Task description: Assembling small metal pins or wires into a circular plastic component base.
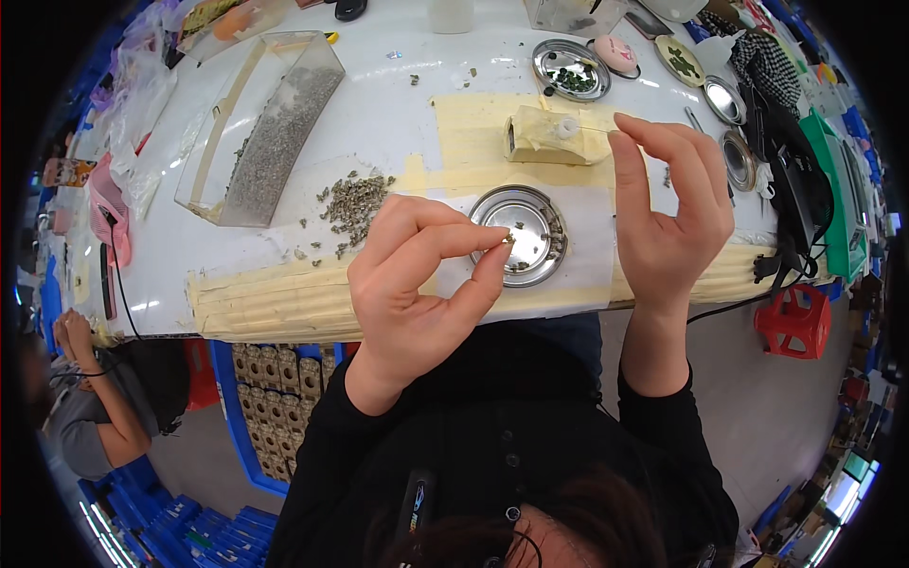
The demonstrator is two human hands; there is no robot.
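Note:
My left hand (417, 284) pinches a small metal part (508, 239) between thumb and forefinger, over a round shiny metal dish (485, 269). A few similar small parts lie in that dish. Farther right, my right hand (670, 204) is raised, thumb and forefinger closed on a thin needle-like stick. The stick points left toward the white round tip (568, 127) on a tape-wrapped block (540, 142). A loose pile of small grey-brown metal parts (352, 206) lies on the table left of the dish, beyond my left hand.
A clear bin (204, 180) of small grey parts stands at the left. Far right are a dish of dark green pieces (568, 80), round tins (739, 159) and a green tray (833, 194). Below are a blue crate (237, 417) and red stool (793, 322). Another person's hands (71, 331) show far left.

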